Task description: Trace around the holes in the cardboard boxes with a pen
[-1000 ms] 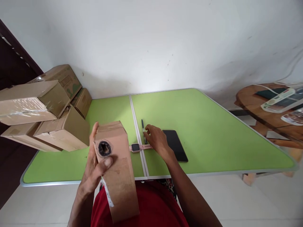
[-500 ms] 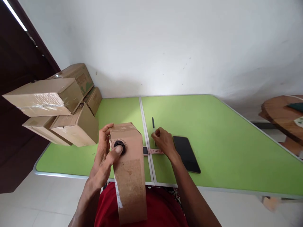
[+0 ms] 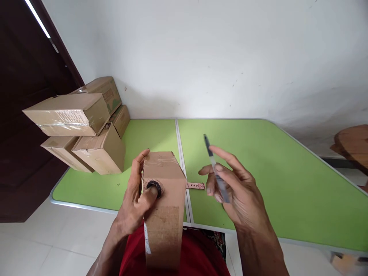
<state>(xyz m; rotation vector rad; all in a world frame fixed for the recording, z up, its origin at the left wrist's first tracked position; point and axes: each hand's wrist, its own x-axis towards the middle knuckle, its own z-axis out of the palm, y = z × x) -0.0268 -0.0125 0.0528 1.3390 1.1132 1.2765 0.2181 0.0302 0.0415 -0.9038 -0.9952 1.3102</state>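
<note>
My left hand is wrapped round the left side of a cardboard box, its thumb pressing on a black ring on the box's face. The box stands upright over the table's front edge, against my red clothing. My right hand is raised right of the box, with a pen between thumb and fingers; the pen's dark end points up and away. Between the hands, a pink watch strap lies on the green table, the rest of the watch hidden behind the box.
Several cardboard boxes are stacked at the left end of the green table, against the white wall. A dark door is at the far left. A round wooden stool or table stands at the right.
My right hand has lifted the pen off the table and moved right and nearer. The phone seen before is now hidden behind this hand. The view has shifted slightly; my left hand keeps its hold.
</note>
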